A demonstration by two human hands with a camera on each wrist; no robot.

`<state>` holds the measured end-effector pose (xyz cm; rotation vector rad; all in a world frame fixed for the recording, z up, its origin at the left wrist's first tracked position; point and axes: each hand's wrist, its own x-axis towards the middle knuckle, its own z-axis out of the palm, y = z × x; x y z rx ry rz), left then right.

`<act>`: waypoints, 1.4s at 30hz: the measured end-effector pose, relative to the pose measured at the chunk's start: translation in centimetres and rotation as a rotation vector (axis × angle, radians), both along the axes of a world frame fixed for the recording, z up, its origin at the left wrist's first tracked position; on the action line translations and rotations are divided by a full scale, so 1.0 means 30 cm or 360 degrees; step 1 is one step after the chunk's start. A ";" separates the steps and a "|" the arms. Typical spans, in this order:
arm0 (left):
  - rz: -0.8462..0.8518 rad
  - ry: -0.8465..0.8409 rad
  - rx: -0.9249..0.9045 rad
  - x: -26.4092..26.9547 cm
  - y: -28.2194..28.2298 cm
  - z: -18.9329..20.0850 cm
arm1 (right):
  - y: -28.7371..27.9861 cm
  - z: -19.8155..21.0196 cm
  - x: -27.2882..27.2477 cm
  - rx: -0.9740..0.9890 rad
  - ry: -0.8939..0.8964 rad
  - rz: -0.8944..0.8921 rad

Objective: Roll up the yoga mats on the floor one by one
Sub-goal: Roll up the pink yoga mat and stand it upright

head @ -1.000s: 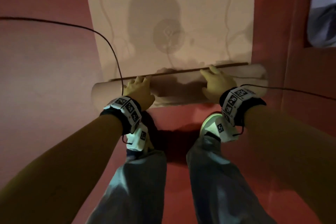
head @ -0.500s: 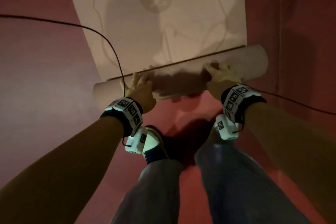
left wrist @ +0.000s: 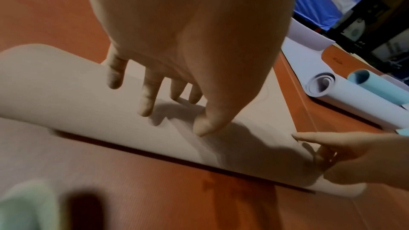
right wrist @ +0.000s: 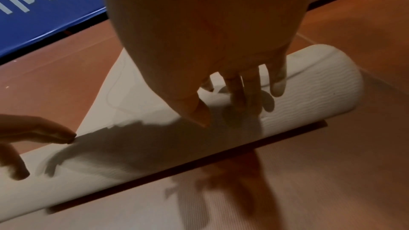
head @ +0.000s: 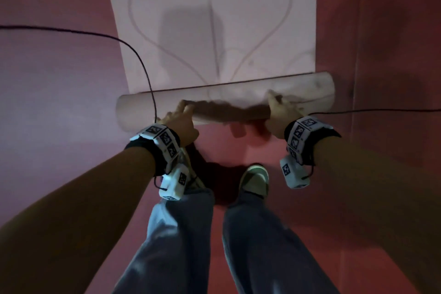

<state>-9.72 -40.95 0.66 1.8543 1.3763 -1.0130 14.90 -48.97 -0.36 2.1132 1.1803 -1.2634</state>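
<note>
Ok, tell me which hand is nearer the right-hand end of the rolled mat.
Right. The right hand presses on the rolled mat just inside its right end; the left hand presses on it towards the opposite end.

Both arms are reaching straight down and forward, wrists side by side and apart. The left hand (head: 177, 118) is resting with fingers (left wrist: 147, 97) spread and nearly straight; the right hand (head: 280, 112) is likewise pressing with extended fingers (right wrist: 277, 83), thumbs pointing inward.

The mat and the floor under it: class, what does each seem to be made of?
Mat: probably soft foam or rubber, matte, with a fine wavy embossed texture; it curls into a thick roll.
Floor: reddish, matte, finely ribbed, with seams; possibly foam tiles, though that is uncertain.
</note>
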 end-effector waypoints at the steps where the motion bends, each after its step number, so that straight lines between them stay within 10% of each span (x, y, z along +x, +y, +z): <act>1: -0.0023 0.0051 -0.0017 -0.006 -0.032 0.000 | -0.035 -0.004 -0.002 0.0010 -0.0016 0.0041; 10: -0.0125 0.0211 0.0092 -0.075 -0.310 -0.102 | -0.319 -0.083 -0.046 0.0287 -0.0131 0.0156; 19: -0.0489 -0.0214 0.0396 -0.270 -0.530 -0.199 | -0.564 -0.085 -0.200 0.0279 -0.0298 0.0093; 30: 0.0021 -0.0470 0.0748 -0.314 -0.678 -0.265 | -0.626 -0.184 -0.308 0.1084 -0.0343 0.0384; 42: 0.0311 -0.0503 0.0646 -0.321 -0.655 -0.441 | -0.570 -0.392 -0.176 0.0637 -0.0181 0.0650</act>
